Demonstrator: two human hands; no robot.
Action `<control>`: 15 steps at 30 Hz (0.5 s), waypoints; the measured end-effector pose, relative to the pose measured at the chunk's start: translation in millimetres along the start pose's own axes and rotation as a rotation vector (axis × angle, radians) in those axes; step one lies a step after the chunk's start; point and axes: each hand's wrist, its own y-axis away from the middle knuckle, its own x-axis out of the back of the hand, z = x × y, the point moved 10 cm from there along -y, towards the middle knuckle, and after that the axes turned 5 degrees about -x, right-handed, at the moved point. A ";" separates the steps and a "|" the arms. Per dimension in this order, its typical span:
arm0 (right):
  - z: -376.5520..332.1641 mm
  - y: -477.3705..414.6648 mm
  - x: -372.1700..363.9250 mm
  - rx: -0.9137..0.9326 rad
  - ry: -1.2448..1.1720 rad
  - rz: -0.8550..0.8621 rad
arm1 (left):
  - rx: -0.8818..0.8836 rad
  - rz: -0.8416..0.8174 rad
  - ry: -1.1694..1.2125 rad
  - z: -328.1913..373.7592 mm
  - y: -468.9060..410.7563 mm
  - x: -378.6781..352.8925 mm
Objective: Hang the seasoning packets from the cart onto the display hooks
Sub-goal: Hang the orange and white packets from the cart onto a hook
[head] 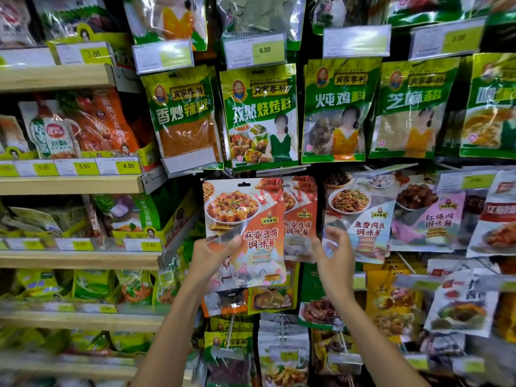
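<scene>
A person is standing at a shop display of hanging sauce and spice packs, both bare arms raised. The left hand (pixel 215 251) is pinching an orange-and-white seasoning packet (pixel 251 219) by its lower left edge, thumb pressing on the front, and holding it upright facing the camera. The packet's hang hole (pixel 243 184) is sitting at its top centre, and it is not clear whether it is on a hook. Just right of this packet and partly behind it, a matching packet (pixel 301 216) is hanging on the display. The right hand (pixel 336 255) is hovering beside that one with fingers loosely curled; whether it is gripping anything cannot be told. Directly above the held packet, a row of green spice packs (pixel 259 115) is hanging. To its left, wooden shelves (pixel 69 185) are carrying more packs and yellow price labels.
</scene>
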 end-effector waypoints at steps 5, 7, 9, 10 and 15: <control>-13.8 14.1 -56.3 -0.256 -0.243 -0.462 | 0.048 -0.066 0.051 2.3 8.7 -37.3; -9.3 12.7 -59.9 -0.313 -0.297 -0.470 | 0.045 -0.096 0.044 5.3 13.5 -52.0; -0.2 10.7 -56.0 -0.344 -0.346 -0.445 | 0.008 -0.132 -0.019 13.1 17.8 -61.1; 5.2 9.5 -53.5 -0.347 -0.347 -0.436 | -0.043 -0.140 -0.067 20.6 18.0 -61.2; 26.6 -3.0 -43.7 -0.393 -0.289 -0.374 | -0.303 0.156 -0.498 88.9 5.1 -8.3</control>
